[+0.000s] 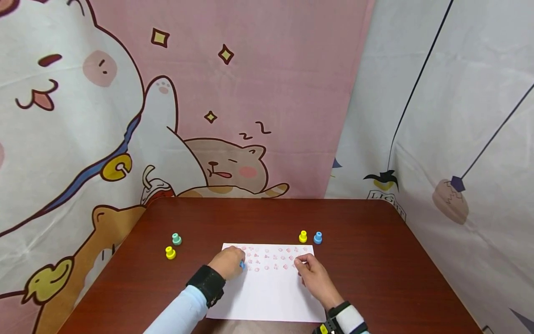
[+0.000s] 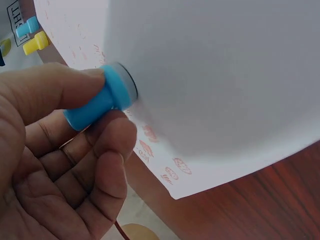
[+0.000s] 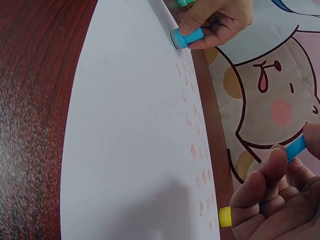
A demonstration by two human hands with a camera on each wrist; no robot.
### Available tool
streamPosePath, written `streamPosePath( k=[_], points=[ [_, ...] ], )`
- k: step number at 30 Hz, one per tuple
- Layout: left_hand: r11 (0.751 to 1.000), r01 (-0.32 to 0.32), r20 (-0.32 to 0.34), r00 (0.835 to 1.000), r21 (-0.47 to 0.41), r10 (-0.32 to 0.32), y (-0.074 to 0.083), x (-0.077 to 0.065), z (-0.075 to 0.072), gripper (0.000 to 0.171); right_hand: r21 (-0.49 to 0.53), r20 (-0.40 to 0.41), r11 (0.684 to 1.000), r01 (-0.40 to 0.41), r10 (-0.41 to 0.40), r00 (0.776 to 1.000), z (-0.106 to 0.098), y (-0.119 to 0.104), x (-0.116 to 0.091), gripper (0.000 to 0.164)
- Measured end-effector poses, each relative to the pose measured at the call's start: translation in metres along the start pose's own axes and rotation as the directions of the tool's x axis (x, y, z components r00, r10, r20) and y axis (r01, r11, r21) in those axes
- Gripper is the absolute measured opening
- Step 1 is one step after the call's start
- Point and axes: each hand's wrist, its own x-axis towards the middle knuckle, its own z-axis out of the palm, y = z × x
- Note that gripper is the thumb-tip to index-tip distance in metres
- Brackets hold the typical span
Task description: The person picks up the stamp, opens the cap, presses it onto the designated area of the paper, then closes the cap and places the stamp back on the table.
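In my left hand (image 1: 228,262) thumb and fingers pinch a blue toy stamp (image 2: 97,97) by its handle. Its flat, dark-rimmed face tilts towards the white paper (image 1: 267,297), close over the left part of the printed rows. My right hand (image 1: 314,278) is over the paper's right side. Thumb and finger there pinch another blue object (image 3: 296,147), mostly hidden by the fingers in the right wrist view. Rows of small red prints (image 1: 275,258) run along the paper's far edge.
A yellow stamp (image 1: 303,237) and a blue stamp (image 1: 318,238) stand beyond the paper's far right corner. To the left of the paper are a green stamp (image 1: 176,239) and a yellow stamp (image 1: 170,253). A printed cloth (image 1: 292,93) hangs behind the brown table (image 1: 375,278).
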Motion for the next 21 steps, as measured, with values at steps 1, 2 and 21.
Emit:
streamPosePath(
  k=[1,2,21],
  points=[
    [1.000,-0.004,-0.002,1.000,0.018,0.004,0.001,0.000,0.001,0.007,0.001,0.000,1.000,0.001,-0.001,1.000,0.000,0.000,0.000,0.027],
    [0.999,-0.010,-0.003,1.000,0.036,0.010,0.001,0.001,0.001,0.005,0.000,0.000,1.000,0.002,-0.002,1.000,0.000,0.000,0.001,0.028],
    [0.974,-0.118,-0.057,0.990,0.193,0.131,0.014,-0.003,-0.003,0.007,0.000,0.015,1.000,-0.005,0.005,1.000,0.005,0.004,0.005,0.031]
  ],
)
